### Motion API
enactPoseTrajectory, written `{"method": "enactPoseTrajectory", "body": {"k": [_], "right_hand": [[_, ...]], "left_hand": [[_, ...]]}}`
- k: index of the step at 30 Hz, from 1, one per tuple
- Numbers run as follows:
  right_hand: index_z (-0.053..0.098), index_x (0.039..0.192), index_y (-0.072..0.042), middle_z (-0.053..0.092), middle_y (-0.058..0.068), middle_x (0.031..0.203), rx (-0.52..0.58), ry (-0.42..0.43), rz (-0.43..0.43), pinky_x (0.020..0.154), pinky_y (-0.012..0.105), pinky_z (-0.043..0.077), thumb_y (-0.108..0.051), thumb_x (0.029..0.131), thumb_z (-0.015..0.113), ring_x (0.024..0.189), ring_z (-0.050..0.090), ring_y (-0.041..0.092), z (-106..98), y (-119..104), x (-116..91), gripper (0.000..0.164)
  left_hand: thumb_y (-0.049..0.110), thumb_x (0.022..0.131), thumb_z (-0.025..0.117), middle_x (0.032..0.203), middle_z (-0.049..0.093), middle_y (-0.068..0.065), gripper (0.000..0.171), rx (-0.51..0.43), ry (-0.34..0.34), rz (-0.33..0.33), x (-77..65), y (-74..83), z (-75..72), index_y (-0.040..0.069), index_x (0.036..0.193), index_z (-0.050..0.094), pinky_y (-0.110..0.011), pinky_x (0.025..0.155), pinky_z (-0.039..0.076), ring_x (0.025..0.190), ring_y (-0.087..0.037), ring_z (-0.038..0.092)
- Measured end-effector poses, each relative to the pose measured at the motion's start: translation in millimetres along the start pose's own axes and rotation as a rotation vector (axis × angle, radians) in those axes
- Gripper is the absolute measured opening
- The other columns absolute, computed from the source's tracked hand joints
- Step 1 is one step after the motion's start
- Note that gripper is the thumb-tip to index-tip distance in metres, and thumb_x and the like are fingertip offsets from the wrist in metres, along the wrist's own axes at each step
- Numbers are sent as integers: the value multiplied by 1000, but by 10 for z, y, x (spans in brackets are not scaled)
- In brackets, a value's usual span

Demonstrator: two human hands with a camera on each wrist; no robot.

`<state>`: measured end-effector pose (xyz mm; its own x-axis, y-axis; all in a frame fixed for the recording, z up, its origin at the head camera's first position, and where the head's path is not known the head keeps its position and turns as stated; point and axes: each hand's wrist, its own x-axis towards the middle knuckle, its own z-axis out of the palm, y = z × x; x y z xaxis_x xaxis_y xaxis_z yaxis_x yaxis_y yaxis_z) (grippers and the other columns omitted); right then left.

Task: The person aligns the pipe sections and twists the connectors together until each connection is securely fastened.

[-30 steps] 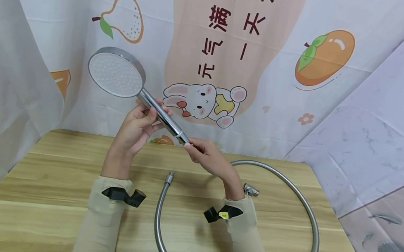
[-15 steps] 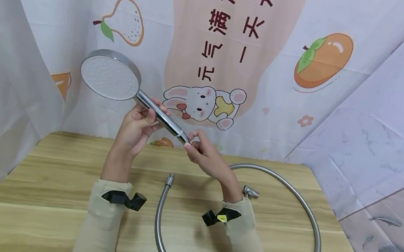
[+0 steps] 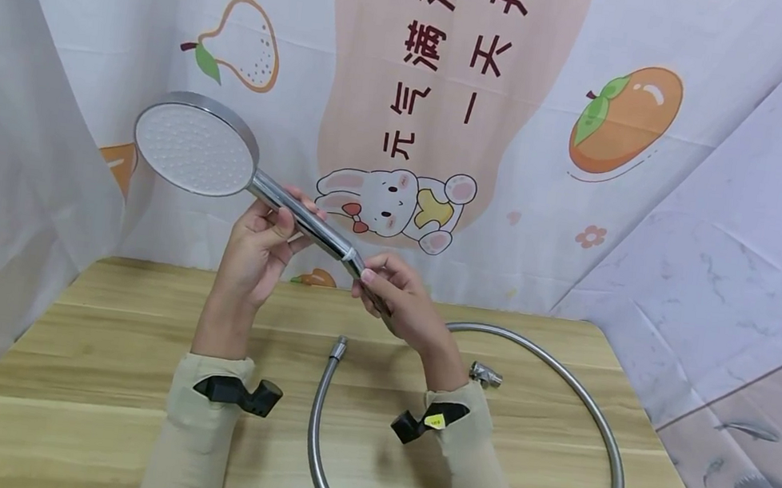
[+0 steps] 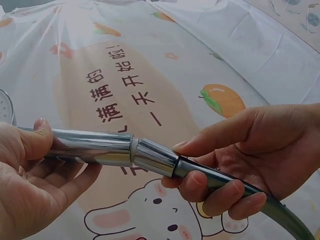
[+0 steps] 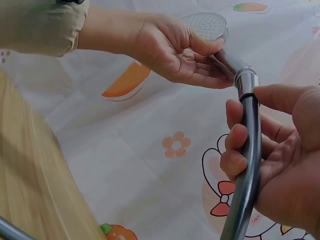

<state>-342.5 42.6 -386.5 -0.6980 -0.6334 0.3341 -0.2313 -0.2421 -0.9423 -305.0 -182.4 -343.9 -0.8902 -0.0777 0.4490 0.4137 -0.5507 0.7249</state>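
Below, wood-grain table (image 3: 94, 371); behind the shower head (image 3: 193, 147), white fruit-print cloth (image 3: 547, 205).

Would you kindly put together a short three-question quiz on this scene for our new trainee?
1. Which hand holds the handle of the shower head?
2. True or false: the right hand is empty.
3. Where is the small metal fitting? A: on the handle. B: on the table. C: in the right hand.

Key:
1. The left hand.
2. False; it grips the hose.
3. B.
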Motion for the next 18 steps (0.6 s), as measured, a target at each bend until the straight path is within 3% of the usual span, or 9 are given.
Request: {"method": "enactPoseTrajectory", "body": {"k": [6, 12, 18], "right_hand": [[62, 104, -11, 64, 12, 86, 10, 8, 22, 58, 22, 42, -13, 107, 50, 66, 51, 13, 2, -31, -7, 13], [65, 108, -10, 66, 6, 85, -20, -7, -1, 57, 22, 39, -15, 105, 56, 64, 49, 13, 11, -42, -14, 10], [66, 111, -5, 69, 0, 84, -99, 28, 4, 54, 21, 37, -7, 102, 60, 63, 48, 11, 25, -74, -22, 11]], "left_hand": [[19, 97, 59, 104, 70, -3, 21, 13, 5, 8, -10, 13, 23, 11, 115, 61, -35, 97, 59, 103, -17, 74], [20, 96, 59, 102, 72, -3, 22, 34, 12, 28, -20, 21, 22, 11, 116, 63, -34, 95, 60, 100, -17, 75], [23, 95, 63, 100, 73, -3, 26, 45, 29, 37, -22, 13, 42, 11, 118, 65, -32, 92, 61, 95, -16, 73]]}}
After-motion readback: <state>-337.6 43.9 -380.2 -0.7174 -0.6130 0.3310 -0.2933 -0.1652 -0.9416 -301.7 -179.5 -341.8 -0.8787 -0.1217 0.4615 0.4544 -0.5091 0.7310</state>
